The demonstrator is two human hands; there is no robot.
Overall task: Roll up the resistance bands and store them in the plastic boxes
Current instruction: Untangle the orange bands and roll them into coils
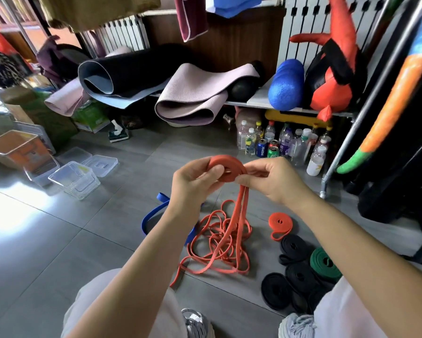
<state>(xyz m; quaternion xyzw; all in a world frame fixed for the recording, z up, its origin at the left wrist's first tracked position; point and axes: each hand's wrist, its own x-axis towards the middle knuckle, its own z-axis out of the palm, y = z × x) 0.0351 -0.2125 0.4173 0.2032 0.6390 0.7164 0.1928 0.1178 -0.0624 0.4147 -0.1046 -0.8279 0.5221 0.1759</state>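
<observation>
My left hand (pixel 195 181) grips a partly wound coil of orange resistance band (pixel 225 162) at chest height. My right hand (pixel 270 178) pinches the same band where it leaves the coil. Loose strands hang down to a tangled orange pile (pixel 219 242) on the floor. A blue band (pixel 153 213) lies partly behind my left forearm. To the right lie a rolled orange band (pixel 279 223), several rolled black bands (pixel 294 247) and a rolled green band (pixel 323 262). Clear plastic boxes (pixel 74 179) stand on the floor at the left.
Loose lids (pixel 100 163) and a box with orange contents (pixel 22 150) sit by the boxes. Yoga mats (pixel 190 93), a blue foam roller (pixel 286 85) and a red-black bag fill a low shelf. Bottles and cans (pixel 278 142) stand beneath it. A metal rack (pixel 346 142) rises at the right.
</observation>
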